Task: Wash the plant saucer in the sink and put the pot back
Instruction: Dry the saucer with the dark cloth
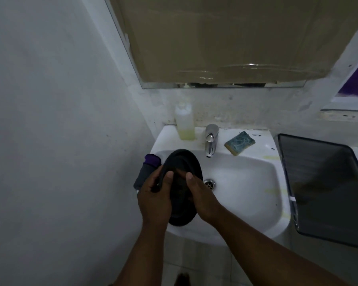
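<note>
Both hands held the black saucer (182, 182) over the left side of the white sink (246, 182), the left hand (153, 195) in a closed grip on its rim, the right hand (201, 195) pressing its inner face. A chrome tap (211, 140), soap bottle (184, 124) and sponge (239, 143) stood on the far ledge under a covered mirror (225, 38); the walls were dim grey.

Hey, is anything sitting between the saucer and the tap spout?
Nothing visible. Both hands, left and right, hold the black saucer over the basin's left side; the tap stands up and to its right, with only bare sink between.
</note>
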